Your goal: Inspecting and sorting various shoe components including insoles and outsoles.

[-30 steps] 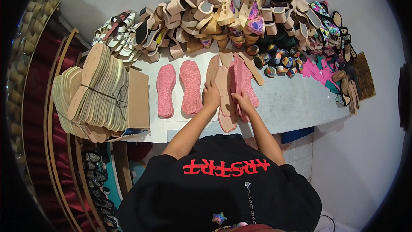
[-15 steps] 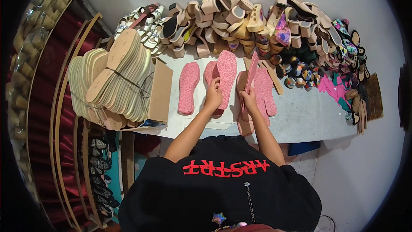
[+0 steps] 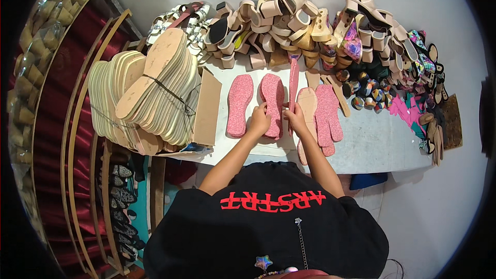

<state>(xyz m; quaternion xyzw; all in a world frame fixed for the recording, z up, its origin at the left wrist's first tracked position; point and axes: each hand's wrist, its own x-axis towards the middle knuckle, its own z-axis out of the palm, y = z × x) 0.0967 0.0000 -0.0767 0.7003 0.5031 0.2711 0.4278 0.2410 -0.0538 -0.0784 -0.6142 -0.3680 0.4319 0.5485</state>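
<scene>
Pink speckled shoe insoles lie on the white-covered table in front of me. My left hand (image 3: 260, 121) grips the left edge of a pink insole (image 3: 273, 101) in the middle, over or on a small stack; its fingers are partly hidden. In my right hand (image 3: 296, 119), a pink insole (image 3: 293, 85) stands upright, seen edge-on. More than one layer may be in that grip; I cannot tell. Left of my hands sits a neat pink insole stack (image 3: 239, 106). Beside my right hand lie a beige insole (image 3: 307, 106) and overlapping pink insoles (image 3: 326, 113).
At the left, tied bundles of beige insoles (image 3: 160, 82) rise beside a cardboard box (image 3: 206, 106). Heeled sandals (image 3: 279, 20) pile along the back wall. Colourful round pieces (image 3: 367, 93) and pink cut material (image 3: 405, 108) lie at the right. Wooden racks (image 3: 67, 124) stand far left.
The insole at my left hand has come down over the middle stack. My right hand has shifted slightly left, its insole turning more edge-on and baring the beige insole.
</scene>
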